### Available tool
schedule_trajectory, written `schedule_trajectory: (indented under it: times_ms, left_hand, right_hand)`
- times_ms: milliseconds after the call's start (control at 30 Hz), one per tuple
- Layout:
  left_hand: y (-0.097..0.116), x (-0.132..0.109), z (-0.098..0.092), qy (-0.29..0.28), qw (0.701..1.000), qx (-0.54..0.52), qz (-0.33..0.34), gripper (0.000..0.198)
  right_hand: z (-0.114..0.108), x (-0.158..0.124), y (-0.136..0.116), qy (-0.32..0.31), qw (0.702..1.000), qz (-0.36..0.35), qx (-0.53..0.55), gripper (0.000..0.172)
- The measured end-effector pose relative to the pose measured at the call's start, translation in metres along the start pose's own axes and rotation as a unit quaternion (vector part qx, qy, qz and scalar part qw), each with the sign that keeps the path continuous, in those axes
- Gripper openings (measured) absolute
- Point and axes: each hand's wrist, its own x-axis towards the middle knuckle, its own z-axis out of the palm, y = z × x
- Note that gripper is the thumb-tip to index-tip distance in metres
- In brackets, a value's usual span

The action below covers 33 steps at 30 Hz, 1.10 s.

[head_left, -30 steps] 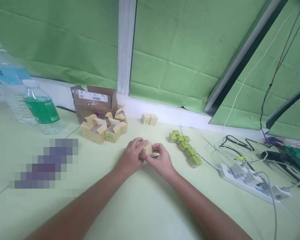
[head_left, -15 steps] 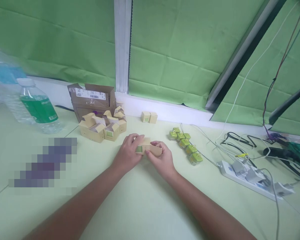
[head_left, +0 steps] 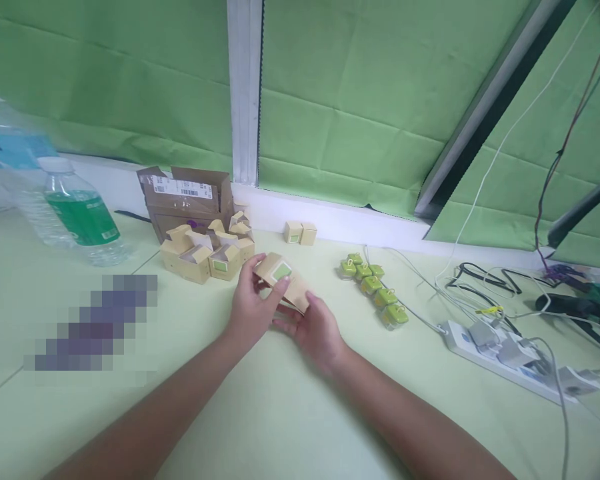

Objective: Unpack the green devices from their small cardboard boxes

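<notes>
Pale green worktop (head_left: pixel 290 413) fills the near part of my feed. Both hands are on one small carton (head_left: pixel 283 280), which has just been lifted and tipped up, its green label now facing me. My left hand (head_left: pixel 250 310) is partly open, its fingertips pressed on the carton's side. My right hand (head_left: pixel 313 333) lies open, palm up, cradling the lower end, so the carton sits between them just above the worktop. Farther off, a heap of cartons (head_left: pixel 225 262) lies left, paired cartons (head_left: pixel 300 233) straight ahead, green tags (head_left: pixel 370 287) right, then a power strip (head_left: pixel 500 353), a bottle (head_left: pixel 83 220) and a green blind (head_left: pixel 355 120)
</notes>
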Motion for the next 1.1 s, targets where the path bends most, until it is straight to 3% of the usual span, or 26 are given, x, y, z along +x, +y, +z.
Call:
schedule_trajectory:
  times_ms: [133,400,500,667,767,867,933,1000,1100]
  left_hand:
    - [0.013,-0.002,-0.01,-0.068,0.986,0.117,0.102,0.055]
    - [0.016,-0.01,-0.007,-0.072,0.982,0.131,0.119,0.049]
    - [0.009,-0.004,-0.004,-0.024,0.994,0.069,0.085,0.048]
    - [-0.011,0.026,-0.014,0.134,0.983,-0.125,-0.03,0.04]
    - [-0.025,0.038,-0.023,0.154,0.966,-0.188,-0.088,0.037]
    - [-0.036,0.041,-0.025,0.146,0.963,-0.183,-0.134,0.035]
    - [-0.041,0.039,-0.023,0.129,0.965,-0.17,-0.154,0.036]
    - [-0.042,0.037,-0.021,0.115,0.966,-0.166,-0.161,0.038]
    - [-0.041,0.035,-0.018,0.103,0.966,-0.171,-0.165,0.04]
  right_hand:
    - [-0.006,0.003,0.0,-0.001,0.999,0.033,0.032,0.053]
    - [-0.01,0.005,-0.001,-0.063,0.994,0.064,0.055,0.053]
    - [-0.01,0.006,0.001,-0.039,0.993,0.092,0.068,0.045]
    - [-0.016,0.014,-0.004,0.04,0.989,0.117,0.08,0.029]
    - [-0.022,0.02,-0.017,0.048,0.994,0.09,0.049,0.02]
    - [-0.031,0.023,-0.038,0.049,0.994,0.037,-0.094,0.018]
    - [-0.041,0.023,-0.054,0.071,0.97,0.009,-0.234,0.028]
    - [-0.052,0.021,-0.071,0.106,0.921,-0.003,-0.375,0.035]
    - [-0.069,0.019,-0.09,0.129,0.792,-0.036,-0.596,0.039]
